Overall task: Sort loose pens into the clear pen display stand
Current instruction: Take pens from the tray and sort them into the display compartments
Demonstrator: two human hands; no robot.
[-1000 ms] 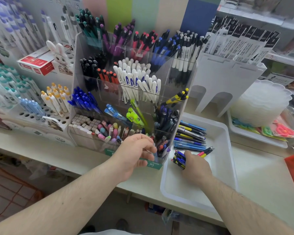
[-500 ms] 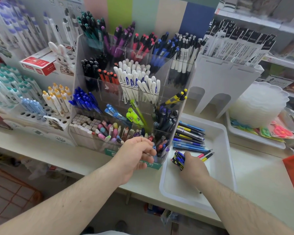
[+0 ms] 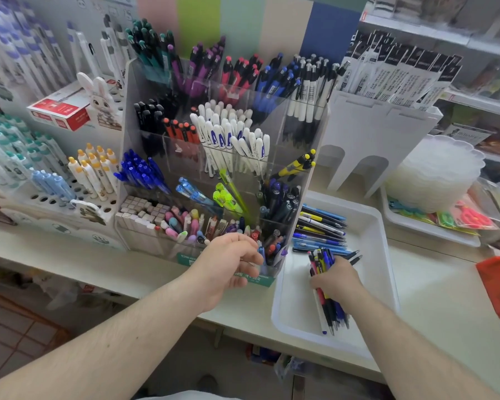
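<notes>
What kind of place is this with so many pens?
Probably a stationery shop. A clear pen display stand holds pens sorted by colour, packaged refills fill a white holder, and stocked shelves run behind. More loose pens wait in a white tray.

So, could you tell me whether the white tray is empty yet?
Not empty: loose pens lie at the white tray's far end, and the right hand grips a bundle.

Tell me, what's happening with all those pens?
A person is sorting pens into the clear stand. The right hand grips a bundle of pens over the white tray, where more loose pens lie. The left hand reaches to the stand's front bottom compartment; whether it holds a pen is unclear.
</notes>
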